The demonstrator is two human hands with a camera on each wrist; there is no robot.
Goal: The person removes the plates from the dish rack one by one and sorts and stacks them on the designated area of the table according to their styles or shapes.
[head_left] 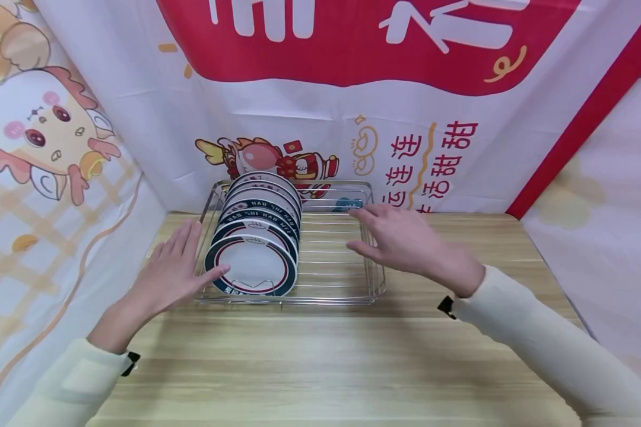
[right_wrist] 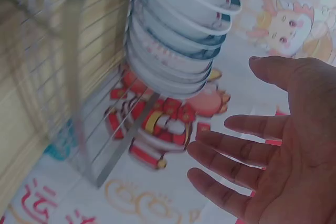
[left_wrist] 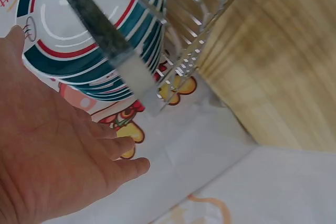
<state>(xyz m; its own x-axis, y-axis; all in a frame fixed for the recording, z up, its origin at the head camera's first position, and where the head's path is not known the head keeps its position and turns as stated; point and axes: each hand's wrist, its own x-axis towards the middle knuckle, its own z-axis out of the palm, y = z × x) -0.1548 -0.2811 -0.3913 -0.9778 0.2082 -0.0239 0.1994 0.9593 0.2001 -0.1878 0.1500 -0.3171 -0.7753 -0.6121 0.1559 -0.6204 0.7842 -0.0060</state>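
A person's left hand (head_left: 171, 270) and right hand (head_left: 400, 240) flank a wire rack (head_left: 333, 300) standing on a wood-grain surface (head_left: 320, 367), where a row of plates (head_left: 259, 207) fills the left half. The left hand's fingers are straight and released, the thumb spread toward the front plate (head_left: 253, 267); whether it touches the rim cannot be told. The right hand's fingers, also extended and grasping nothing, hang over the rack's right end, slightly blurred in the head view; contact with the wires there is unclear.

The wrist views show what the head view hides: both palms, open and bare. The right wrist view also catches the stacked plate edges from the side, upright and nested close, near a cartoon figure (right_wrist: 168, 124) in red.

Capital letters on a dark plate band partly read "SHI HAO." Red Chinese characters on the white backdrop (head_left: 278, 107) include 连连 and 甜甜; larger white ones above are cut off.
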